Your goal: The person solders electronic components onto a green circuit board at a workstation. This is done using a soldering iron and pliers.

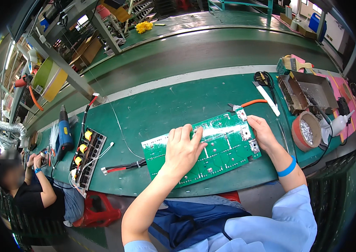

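A large green circuit board (222,164) lies tilted on the bench in front of me, its solder side up. My left hand (183,152) rests palm down on the board, fingers laid over its upper middle and thumb apart. My right hand (263,132) pinches the board's right edge near silver metal brackets. Red and black wires (123,168) with a white connector stick out from under its left side. Just behind the upper right corner lies a tool with an orange handle (253,102), its tip partly hidden by the board.
Left of me stand a second board with yellow parts (86,161) and a blue heat gun (64,135). At right are a bowl (297,136) of shiny bits, a metal tray (325,90), a brush (299,64) and a white bottle (341,122). A co-worker (35,189) sits far left.
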The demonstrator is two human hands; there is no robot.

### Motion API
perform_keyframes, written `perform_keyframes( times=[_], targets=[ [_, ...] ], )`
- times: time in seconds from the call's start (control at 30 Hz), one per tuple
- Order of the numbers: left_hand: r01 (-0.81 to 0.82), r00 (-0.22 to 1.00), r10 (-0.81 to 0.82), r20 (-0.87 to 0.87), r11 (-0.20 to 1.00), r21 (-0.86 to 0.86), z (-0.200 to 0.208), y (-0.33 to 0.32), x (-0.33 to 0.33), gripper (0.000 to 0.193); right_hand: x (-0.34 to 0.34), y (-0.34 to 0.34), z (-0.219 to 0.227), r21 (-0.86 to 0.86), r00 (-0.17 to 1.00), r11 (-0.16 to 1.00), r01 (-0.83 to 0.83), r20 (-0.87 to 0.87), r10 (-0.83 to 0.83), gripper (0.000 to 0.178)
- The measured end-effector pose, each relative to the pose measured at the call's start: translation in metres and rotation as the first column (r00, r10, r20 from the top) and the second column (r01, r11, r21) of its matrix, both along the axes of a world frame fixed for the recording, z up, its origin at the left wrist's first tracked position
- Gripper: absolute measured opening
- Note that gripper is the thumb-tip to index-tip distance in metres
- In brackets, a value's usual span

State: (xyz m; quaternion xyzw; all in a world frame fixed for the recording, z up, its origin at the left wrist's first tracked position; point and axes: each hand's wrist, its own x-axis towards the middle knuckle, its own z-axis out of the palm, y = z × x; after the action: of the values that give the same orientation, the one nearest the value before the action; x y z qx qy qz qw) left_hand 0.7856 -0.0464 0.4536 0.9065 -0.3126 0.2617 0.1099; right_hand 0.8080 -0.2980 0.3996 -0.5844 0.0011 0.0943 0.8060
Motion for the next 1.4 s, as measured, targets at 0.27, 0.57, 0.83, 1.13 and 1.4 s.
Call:
perform_keyframes(
  times=[0.27,0.57,0.83,1.13,1.4],
  targets=[
    [-0.005,1.000,0.007,-0.019,0.994,0.107,-0.002,-0.001,0.006,0.036,0.001,-0.001,-0.003,-0.008,1.000,1.000,-0.025,0.006,0.025,0.024],
    [-0.003,0.998,0.001,-0.066,1.000,-0.030,0.000,-0.010,0.006,0.038,0.002,0.002,0.000,-0.002,1.000,1.000,-0.010,-0.002,0.010,0.022],
    [-0.009,0.993,0.016,-0.117,0.998,0.058,-0.004,-0.033,0.001,0.049,-0.001,0.002,0.000,0.011,1.000,1.000,-0.010,0.002,0.010,0.022],
    [0.035,0.987,-0.033,-0.159,0.999,0.007,-0.007,-0.039,0.001,0.052,-0.002,0.000,0.003,-0.015,1.000,1.000,-0.011,0.011,0.011,0.023],
    [-0.020,0.990,0.031,-0.136,0.996,0.084,-0.013,-0.078,0.021,0.057,0.001,0.007,0.001,-0.038,0.999,0.999,0.015,0.040,-0.013,0.023]
  ],
)
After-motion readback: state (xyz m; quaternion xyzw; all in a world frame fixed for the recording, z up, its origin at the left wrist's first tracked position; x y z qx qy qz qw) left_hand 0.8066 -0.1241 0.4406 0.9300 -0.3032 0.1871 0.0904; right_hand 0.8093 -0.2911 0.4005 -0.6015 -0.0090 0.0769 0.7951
